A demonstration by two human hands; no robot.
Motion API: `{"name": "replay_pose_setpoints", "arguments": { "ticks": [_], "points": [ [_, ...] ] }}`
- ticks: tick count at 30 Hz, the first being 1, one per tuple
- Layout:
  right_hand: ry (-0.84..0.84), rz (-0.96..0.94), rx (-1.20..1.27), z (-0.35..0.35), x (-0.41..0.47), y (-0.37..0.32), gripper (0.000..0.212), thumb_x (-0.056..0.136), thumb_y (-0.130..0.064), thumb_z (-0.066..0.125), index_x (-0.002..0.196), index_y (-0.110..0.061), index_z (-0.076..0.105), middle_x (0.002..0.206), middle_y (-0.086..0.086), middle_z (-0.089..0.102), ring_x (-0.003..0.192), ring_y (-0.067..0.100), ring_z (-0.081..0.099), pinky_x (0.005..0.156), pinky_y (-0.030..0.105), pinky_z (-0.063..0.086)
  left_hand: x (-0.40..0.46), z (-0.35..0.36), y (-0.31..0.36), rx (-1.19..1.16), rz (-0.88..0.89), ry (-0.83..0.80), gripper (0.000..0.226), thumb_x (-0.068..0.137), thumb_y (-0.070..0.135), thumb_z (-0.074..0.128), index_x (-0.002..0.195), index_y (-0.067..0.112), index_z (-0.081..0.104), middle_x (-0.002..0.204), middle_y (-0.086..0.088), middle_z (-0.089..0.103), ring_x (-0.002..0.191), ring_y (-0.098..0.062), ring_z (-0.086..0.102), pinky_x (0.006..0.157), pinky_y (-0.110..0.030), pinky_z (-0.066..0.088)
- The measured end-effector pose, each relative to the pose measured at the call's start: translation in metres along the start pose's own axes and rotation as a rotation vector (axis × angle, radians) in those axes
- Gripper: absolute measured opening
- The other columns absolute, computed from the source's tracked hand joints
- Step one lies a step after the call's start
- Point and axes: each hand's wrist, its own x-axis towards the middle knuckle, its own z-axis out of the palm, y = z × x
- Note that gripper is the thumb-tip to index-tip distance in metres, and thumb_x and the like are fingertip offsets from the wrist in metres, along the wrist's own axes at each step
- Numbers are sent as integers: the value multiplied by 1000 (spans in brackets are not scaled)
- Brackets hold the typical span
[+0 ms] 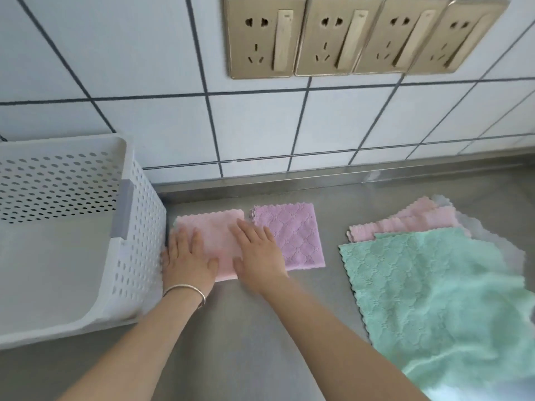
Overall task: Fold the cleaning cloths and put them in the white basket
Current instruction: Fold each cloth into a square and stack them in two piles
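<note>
The white basket (86,227) is cut by the left edge, so its far side is not seen. The green cloth (434,299) runs out at the right and bottom edges. Under it lie pink cloths (405,224) and a pale one (492,238) (how many, I cannot tell). Both hands cover part of the pink folded cloth (214,233).

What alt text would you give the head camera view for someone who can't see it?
Both hands, left hand and right hand, press flat on a folded pink cloth beside an empty white basket. A folded purple cloth lies to its right, unfolded cloths farther right.
</note>
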Motion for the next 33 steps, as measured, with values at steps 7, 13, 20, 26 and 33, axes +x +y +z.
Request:
{"name": "replay_pose_setpoints", "arguments": {
  "ticks": [7,13,20,26,33],
  "points": [
    [420,478,-38,-4,-179,70,42,57,-19,62,98,-23,57,90,-4,61,82,19,50,72,27,34,-66,8,88,-176,454,386,59,64,11,74,119,7,55,137,-24,41,123,-37,39,97,-48,42],
    [261,714,-166,1,-271,97,32,63,-19,36,86,-19,59,78,-1,60,70,23,57,64,32,46,-132,45,144,-109,692,182,53,54,19,79,105,17,64,128,-14,52,99,-32,64,79,-39,55],
    [369,717,-22,-39,-287,123,18,69,-17,44,63,-18,61,58,-5,57,51,20,56,47,30,43,-169,50,213,-6,1090,94,71,50,37,80,114,29,50,111,12,66,98,-12,66,82,-31,55],
    [581,446,-16,-112,-303,150,24,75,-13,41,74,-13,65,62,-2,57,50,19,53,44,22,37,-180,11,286,-136,1100,38,20,88,28,51,98,19,66,98,1,70,101,-20,62,112,-43,25],
    [417,395,369,-232,-295,141,14,89,-7,55,93,-11,67,72,-12,56,66,7,51,59,5,38,-156,-50,265,-437,821,22,19,91,24,49,94,15,66,92,-9,70,90,-28,63,65,-29,37]
  ]
}}
